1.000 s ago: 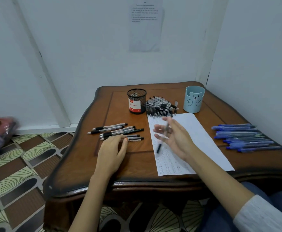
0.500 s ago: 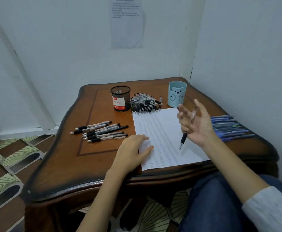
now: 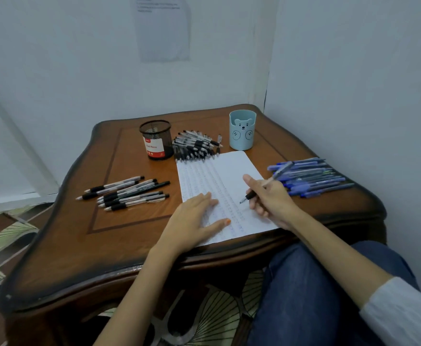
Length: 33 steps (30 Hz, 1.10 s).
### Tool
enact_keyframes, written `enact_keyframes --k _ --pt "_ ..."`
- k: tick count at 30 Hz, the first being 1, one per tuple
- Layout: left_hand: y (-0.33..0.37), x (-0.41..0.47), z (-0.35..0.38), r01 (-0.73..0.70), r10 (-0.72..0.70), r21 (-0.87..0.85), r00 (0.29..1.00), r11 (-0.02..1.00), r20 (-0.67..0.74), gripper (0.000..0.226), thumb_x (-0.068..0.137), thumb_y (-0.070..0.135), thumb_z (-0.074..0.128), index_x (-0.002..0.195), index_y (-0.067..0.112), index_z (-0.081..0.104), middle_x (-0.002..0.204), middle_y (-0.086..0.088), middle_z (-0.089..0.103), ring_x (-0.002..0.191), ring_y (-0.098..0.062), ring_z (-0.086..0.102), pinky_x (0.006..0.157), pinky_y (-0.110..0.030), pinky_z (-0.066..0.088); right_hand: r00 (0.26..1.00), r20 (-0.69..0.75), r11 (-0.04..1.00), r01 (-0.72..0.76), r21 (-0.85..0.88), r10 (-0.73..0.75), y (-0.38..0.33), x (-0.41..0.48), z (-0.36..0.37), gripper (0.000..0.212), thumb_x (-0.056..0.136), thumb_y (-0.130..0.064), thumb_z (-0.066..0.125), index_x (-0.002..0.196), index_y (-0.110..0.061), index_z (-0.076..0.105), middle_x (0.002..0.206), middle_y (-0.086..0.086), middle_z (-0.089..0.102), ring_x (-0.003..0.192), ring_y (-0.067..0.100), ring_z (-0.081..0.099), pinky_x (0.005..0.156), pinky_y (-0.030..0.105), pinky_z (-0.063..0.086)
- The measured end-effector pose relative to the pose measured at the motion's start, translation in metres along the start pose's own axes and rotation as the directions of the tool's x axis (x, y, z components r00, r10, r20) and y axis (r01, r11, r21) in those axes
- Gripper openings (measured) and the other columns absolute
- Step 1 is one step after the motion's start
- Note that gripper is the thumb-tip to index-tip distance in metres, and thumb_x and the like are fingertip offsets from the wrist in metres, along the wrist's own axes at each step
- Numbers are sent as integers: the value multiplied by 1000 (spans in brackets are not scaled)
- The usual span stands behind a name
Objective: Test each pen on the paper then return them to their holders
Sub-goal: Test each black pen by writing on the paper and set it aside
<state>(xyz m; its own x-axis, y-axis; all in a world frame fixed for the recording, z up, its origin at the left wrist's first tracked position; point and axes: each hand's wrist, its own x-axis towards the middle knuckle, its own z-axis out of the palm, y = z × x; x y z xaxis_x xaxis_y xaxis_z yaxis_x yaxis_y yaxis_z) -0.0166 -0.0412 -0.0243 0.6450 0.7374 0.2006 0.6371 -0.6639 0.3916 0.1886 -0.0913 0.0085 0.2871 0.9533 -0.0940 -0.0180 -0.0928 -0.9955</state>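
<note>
While left hand [image 3: 195, 219] lies flat on paper [image 3: 219, 174] by table [image 3: 129, 236] edge, right hand [image 3: 272, 201] grip holds pen [image 3: 251, 195]

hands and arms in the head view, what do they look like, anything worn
Both are bare hands. The left hand has orange polish on its thumbnail, and its forearm shows no sleeve. The right hand belongs to an arm in a light grey sleeve that leaves the forearm bare. No ring, watch or glove shows.
</note>
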Motion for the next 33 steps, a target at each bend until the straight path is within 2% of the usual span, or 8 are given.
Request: enact_keyframes --k 3,5,11,13,16,21,29,33 --pt "-1 0 1 2 -2 -3 1000 1000 1 71 83 71 45 140 29 45 153 6 32 141 -9 25 116 -34 22 995 24 989 97 -112 -95 3 -6 4 40 87 -35 68 66 -10 44 46 8 54 28 12 38 31 17 26" --pt "-1 0 1 5 -5 -13 1000 1000 7 71 83 71 46 140 29 45 154 6 31 142 -8 24 116 -34 21 992 5 975 127 -182 -129 5 -8 4 40 82 -31 75 65 -10 45 44 8 53 28 13 40 31 17 28" --pt "1 -1 0 17 -17 -21 1000 1000 15 75 80 75 41 140 29 44 154 7 31 142 -8 23 117 -35 21 984 -47 954 152 -257 -170 12 -9 3 43 85 -32 72 61 -7 48 51 17 60 28 15 40 32 18 29" --pt "0 -1 1 22 -21 -21 1000 1000 18 79 80 79 39 141 30 44 154 8 30 142 -7 23 117 -35 21 975 -57 930 185 -317 -214 14 -9 4 44 86 -22 72 56 -6 44 49 22 56 27 12 41 32 18 30" --pt "0 -1 1 22 -22 -22 1000 999 21 80 79 80 39 141 30 43 154 8 30 142 -7 22 117 -35 21 961 -14 895 251 -368 -275 18 -7 3 38 86 -4 65 56 -5 42 49 18 49 34 12 54 39 18 38" --pt "1 -1 1 31 -30 -31 999 999 19 85 73 83 32 140 30 44 153 9 31 142 -7 23 117 -36 22 953 18 882 286 -375 -301 22 -4 2 34 85 -1 64 57 -3 44 49 20 50 41 15 60 46 19 43" --pt "0 -1 2 34 -34 -49 999 998 16 87 72 84 30 140 31 44 153 9 31 142 -7 24 117 -37 22 956 49 881 287 -376 -291 23 0 2 38 82 4 62 53 -8 40 42 4 41 40 18 59 42 16 40" --pt "1 -2 2 37 -36 -45 999 998 20 86 73 83 31 140 32 43 154 10 30 142 -7 23 117 -35 21 959 29 887 273 -371 -283 21 0 1 35 82 1 64 54 -4 43 46 24 48 41 19 60 45 22 43"
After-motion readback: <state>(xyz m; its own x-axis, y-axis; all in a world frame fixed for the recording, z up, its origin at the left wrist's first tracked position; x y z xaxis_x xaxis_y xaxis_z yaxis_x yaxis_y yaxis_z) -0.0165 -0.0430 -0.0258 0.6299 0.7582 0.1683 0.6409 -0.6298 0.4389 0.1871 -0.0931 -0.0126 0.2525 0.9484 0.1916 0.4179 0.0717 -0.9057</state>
